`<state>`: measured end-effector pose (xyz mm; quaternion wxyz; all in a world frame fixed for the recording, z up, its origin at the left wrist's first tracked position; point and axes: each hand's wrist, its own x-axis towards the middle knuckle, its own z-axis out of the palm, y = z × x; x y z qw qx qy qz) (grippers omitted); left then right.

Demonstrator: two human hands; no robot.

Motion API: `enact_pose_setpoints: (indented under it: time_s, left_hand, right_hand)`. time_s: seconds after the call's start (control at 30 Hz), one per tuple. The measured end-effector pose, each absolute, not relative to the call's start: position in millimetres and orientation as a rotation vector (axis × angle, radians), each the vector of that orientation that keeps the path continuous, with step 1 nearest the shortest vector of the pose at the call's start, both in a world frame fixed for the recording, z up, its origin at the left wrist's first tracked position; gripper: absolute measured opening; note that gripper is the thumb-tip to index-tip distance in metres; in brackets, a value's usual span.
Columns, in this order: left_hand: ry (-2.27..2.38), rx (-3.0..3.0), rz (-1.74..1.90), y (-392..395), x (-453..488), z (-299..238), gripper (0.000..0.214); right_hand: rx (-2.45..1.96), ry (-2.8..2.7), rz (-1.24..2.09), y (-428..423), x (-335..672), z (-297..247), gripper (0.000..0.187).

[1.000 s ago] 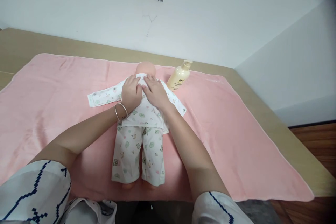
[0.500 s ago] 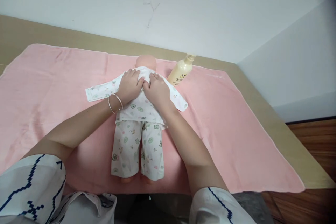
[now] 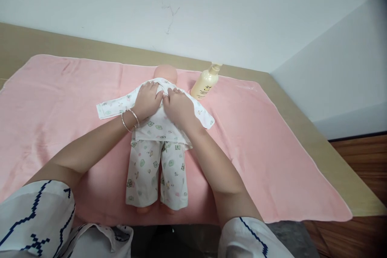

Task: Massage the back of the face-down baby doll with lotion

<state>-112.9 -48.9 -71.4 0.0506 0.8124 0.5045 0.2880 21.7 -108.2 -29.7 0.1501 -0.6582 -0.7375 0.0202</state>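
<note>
A baby doll (image 3: pixel 165 73) lies face down on a pink towel (image 3: pixel 256 137), head toward the wall. It wears a white printed top (image 3: pixel 157 123) and matching trousers (image 3: pixel 154 173). Both my hands rest side by side on the doll's upper back, just below the neck. My left hand (image 3: pixel 146 98), with two bangles on the wrist, lies flat with its fingers curved over the collar. My right hand (image 3: pixel 178 105) lies beside it, fingers bent onto the cloth near the collar. The doll's sleeves stretch out to either side.
A cream pump bottle (image 3: pixel 204 84) lies tilted on the towel just right of the doll's head. The towel covers a tan table (image 3: pixel 305 107) set against a white wall. The table's right edge drops to a wooden floor (image 3: pixel 363 157).
Both hands slid up the doll's back toward the collar and drew closer together. The view shifted slightly.
</note>
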Motion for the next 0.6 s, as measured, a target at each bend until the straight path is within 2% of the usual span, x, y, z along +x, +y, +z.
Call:
enact_pose_setpoints:
  time_s: [0.13, 0.3, 0.6]
  left_hand:
    - [1.568, 2.454, 1.002, -58.1, -108.0, -76.3, 0.047]
    - [1.545, 2.394, 1.068, -59.4, -108.6, -77.9, 0.045]
    - [1.529, 2.422, 0.934, -56.0, -111.3, -76.6, 0.052]
  right_hand:
    - [-1.850, -2.054, 0.271, -80.1, 48.3, -40.9, 0.058]
    - [-1.836, -2.012, 0.144, -78.8, 47.0, -49.3, 0.056]
    - [-1.780, -2.079, 0.123, -79.7, 47.6, -47.3, 0.050]
